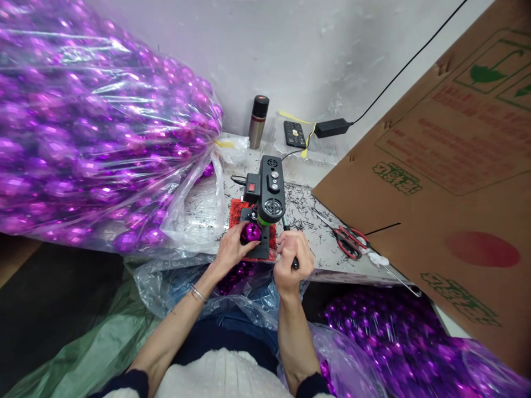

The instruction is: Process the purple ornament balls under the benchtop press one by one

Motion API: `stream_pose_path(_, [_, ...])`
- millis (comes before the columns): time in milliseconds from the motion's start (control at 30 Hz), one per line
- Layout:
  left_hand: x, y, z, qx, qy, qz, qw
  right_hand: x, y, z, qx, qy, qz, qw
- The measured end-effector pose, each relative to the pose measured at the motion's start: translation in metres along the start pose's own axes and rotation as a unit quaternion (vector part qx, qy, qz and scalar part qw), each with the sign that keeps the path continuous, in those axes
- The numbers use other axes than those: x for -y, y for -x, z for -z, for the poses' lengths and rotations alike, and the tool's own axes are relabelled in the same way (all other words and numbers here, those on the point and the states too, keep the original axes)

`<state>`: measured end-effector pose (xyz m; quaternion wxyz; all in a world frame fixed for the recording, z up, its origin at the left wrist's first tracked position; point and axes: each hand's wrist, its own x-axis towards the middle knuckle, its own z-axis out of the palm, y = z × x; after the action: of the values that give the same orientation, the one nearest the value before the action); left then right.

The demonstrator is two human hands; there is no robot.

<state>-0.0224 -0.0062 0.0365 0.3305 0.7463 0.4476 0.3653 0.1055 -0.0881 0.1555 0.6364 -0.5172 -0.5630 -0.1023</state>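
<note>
Between thumb and fingers, my left hand [233, 246] grips a shiny purple bauble [251, 232] at the base of a small black bench drill press [271, 190]. The bauble sits right beside the green band under the machine's head; whether a bit touches it is hidden. My right hand [293, 255] is closed around the machine's lever handle [295, 263], whose black tip shows below the fist. Under the machine lies a red mat [235, 209]. A red switch [251, 188] is on its side box.
A big clear bag of purple baubles [103, 127] fills the left. Scissors [346, 240] lie right of the machine, before a large cardboard box [448, 182]. Behind stand a thermos [259, 121], a phone [294, 134] and a power adapter [332, 128]. More purple baubles [385, 331] are below right.
</note>
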Motion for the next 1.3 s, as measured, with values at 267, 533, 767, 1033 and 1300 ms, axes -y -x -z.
stream_pose_path(267, [0.004,0.001,-0.023,-0.029,-0.033,-0.051,0.998,-0.001,0.002,0.001,0.004,-0.004,0.0,1.0])
stream_pose_path(533, [0.011,0.002,-0.027,-0.02,-0.001,-0.049,0.999,-0.012,0.023,-0.003,-0.01,0.004,-0.004,1.0])
stream_pose_path(767, [0.007,0.004,-0.027,-0.02,-0.008,-0.043,0.999,-0.033,0.052,-0.017,-0.056,-0.013,0.03,0.998])
stream_pose_path(1033, [0.006,0.005,-0.026,-0.014,-0.015,-0.046,0.999,-0.04,0.058,-0.024,-0.081,-0.033,0.036,0.996])
stream_pose_path(1300, [0.007,0.004,-0.028,-0.026,-0.032,-0.064,0.997,-0.047,0.067,-0.023,-0.067,-0.075,0.014,0.995])
